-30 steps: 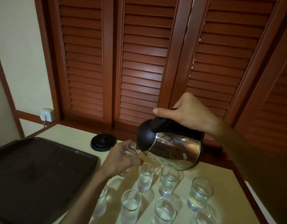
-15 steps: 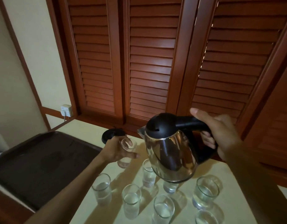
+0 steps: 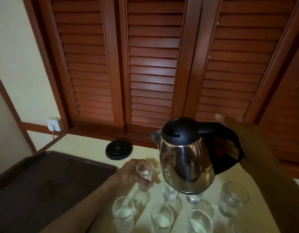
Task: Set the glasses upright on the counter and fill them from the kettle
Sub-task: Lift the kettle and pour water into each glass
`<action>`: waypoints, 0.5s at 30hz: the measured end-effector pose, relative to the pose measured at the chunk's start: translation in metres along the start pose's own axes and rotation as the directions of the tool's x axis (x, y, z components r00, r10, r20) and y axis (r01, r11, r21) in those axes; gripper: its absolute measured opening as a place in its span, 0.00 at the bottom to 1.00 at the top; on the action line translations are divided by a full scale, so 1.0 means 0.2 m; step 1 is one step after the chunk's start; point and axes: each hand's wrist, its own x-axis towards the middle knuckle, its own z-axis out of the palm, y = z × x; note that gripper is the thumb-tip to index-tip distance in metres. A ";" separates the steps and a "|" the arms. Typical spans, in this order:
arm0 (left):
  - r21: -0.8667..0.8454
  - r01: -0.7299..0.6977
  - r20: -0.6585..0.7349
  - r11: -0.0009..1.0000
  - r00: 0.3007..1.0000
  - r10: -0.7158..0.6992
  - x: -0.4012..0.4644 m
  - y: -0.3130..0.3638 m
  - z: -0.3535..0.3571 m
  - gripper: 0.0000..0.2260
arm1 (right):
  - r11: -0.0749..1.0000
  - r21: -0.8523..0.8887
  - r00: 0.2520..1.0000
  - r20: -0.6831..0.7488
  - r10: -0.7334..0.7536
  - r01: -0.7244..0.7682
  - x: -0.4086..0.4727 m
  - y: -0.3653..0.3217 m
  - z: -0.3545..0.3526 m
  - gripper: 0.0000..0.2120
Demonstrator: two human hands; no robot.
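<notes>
A steel kettle [image 3: 184,162] with a black lid and handle hangs upright above the counter [image 3: 88,145]. My right hand [image 3: 246,145] grips its handle. Left of the kettle, my left hand [image 3: 130,175] holds a small clear glass [image 3: 144,175] with a little water in it, just above the counter. Several more glasses stand upright on the counter below, among them one [image 3: 123,210] at the front left and one [image 3: 233,200] at the right; they hold water. The kettle's body hides part of two glasses behind it.
A dark brown tray [image 3: 44,182] lies on the counter at the left. The black kettle base [image 3: 119,151] sits at the back near the louvred wooden doors [image 3: 153,64]. A wall socket [image 3: 54,123] with a plugged cord is at the back left.
The kettle has tipped back from pouring to upright and moved right and up. My left hand still holds the same glass, now slightly lower. The camera has tilted upward.
</notes>
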 end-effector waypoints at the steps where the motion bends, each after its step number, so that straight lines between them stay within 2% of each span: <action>1: 0.013 -0.020 0.012 1.000 1.000 0.019 0.00 -0.01 -0.01 0.19 | 1.000 -0.001 0.999 -0.044 0.007 -0.007 0.00 0.02 0.04 0.29; 4: 0.033 -0.051 0.105 0.998 0.993 0.048 0.00 -0.01 -0.07 0.23 | 0.999 -0.026 0.991 -0.136 0.015 -0.019 0.00 0.04 0.18 0.31; 6: 0.007 -0.080 0.160 0.997 0.984 0.078 0.00 0.00 -0.15 0.31 | 1.000 -0.017 0.987 -0.161 0.012 -0.015 0.00 0.05 0.28 0.30; 9: -0.128 -0.086 0.178 0.988 0.978 0.108 -0.04 0.04 -0.37 0.46 | 0.999 0.022 0.982 -0.184 0.041 -0.038 0.00 0.05 0.43 0.28; 11: -0.245 -0.124 0.151 0.962 0.975 0.164 -0.06 0.12 -0.54 0.51 | 0.996 0.051 0.981 -0.180 0.078 -0.069 0.04 0.06 0.54 0.29; 12: -0.294 -0.146 0.139 0.944 0.971 0.194 -0.05 0.16 -0.62 0.49 | 0.996 0.061 0.980 -0.181 0.082 -0.072 0.06 0.07 0.60 0.29; 15: -0.333 -0.190 0.115 0.924 0.964 0.240 -0.01 0.26 -0.77 0.31 | 0.995 0.089 0.983 -0.173 0.066 -0.051 0.16 0.15 0.80 0.25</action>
